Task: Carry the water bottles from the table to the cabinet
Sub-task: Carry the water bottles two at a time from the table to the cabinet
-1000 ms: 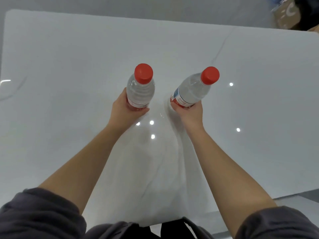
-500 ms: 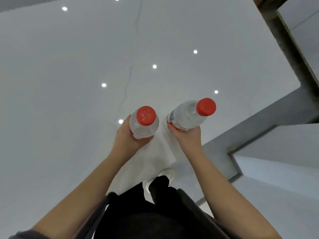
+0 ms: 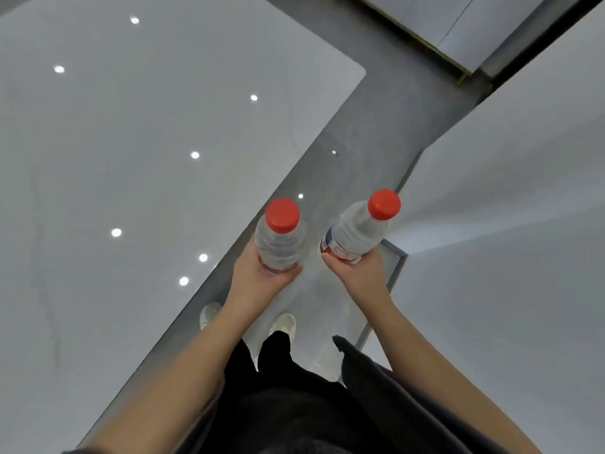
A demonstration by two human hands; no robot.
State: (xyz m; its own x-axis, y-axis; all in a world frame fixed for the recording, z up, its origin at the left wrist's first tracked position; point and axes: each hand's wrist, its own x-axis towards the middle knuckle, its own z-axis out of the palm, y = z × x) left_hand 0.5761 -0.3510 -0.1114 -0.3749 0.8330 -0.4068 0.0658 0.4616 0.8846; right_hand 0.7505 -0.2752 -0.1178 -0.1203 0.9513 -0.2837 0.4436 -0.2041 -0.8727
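We wear black trousers [image 3: 275,353] at six o'clock, white shoes [image 3: 284,323] just beyond them towards twelve, and an open dark grey jacket [image 3: 376,388] at five o'clock, our forearms [image 3: 203,365] bare.

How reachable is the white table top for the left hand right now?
Probably yes: the left hand hovers just beside the table, with nothing between. But it grips a red-capped bottle, so it could only set that down, not grasp anything.

The left hand [image 3: 258,283] hides the base of the clear red-capped plastic bottle [image 3: 281,247]; the right hand [image 3: 357,276] hides the base of the second clear red-capped bottle [image 3: 357,232], its red-and-blue label [image 3: 332,245] unreadable.
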